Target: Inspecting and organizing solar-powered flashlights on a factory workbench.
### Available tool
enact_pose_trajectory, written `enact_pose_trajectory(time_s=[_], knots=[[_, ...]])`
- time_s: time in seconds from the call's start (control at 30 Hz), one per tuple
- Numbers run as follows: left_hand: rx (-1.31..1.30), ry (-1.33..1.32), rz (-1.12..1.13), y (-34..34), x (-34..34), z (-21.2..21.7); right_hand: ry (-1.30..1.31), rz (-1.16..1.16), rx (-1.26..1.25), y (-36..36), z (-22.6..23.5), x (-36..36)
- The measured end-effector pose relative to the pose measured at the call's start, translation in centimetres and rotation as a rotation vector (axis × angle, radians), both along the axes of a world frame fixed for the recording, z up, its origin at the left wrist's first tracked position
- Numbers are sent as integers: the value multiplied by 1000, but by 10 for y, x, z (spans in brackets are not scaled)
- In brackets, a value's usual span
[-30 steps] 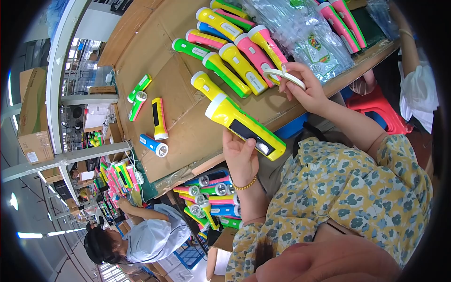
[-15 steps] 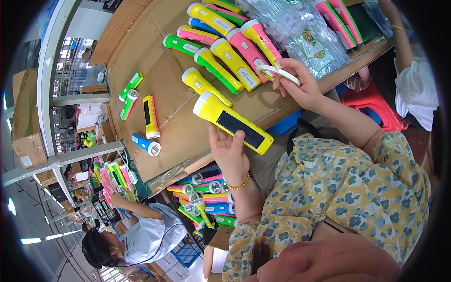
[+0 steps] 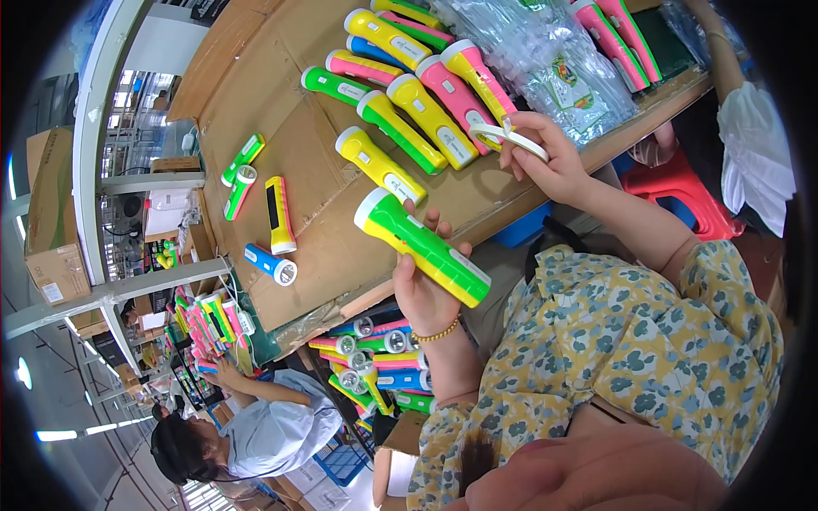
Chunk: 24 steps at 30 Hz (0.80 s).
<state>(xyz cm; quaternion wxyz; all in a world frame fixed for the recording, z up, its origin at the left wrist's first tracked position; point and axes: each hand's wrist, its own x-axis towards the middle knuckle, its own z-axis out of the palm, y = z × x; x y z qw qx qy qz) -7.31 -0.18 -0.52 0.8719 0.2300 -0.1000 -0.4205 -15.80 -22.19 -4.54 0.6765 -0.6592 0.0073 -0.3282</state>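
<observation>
- Your left hand (image 3: 429, 294) cradles the green-yellow torch (image 3: 423, 247) by the edge of the table (image 3: 486, 200).
- It is newly flipped: the dark panel is hidden, so the green side seems the one open to work.
- Your right hand (image 3: 550, 160) pinches a white roll (image 3: 530, 147), apart from the torch.
</observation>
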Motion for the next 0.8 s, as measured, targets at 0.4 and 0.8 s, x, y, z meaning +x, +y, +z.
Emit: enact_pose_trajectory(time_s=[0.4, 0.8], knots=[[252, -241, 150, -3, -8, 5, 9, -2, -23, 0, 0, 1], [859, -1222, 788, -4, -20, -12, 16, -9, -41, -1, -3, 1]])
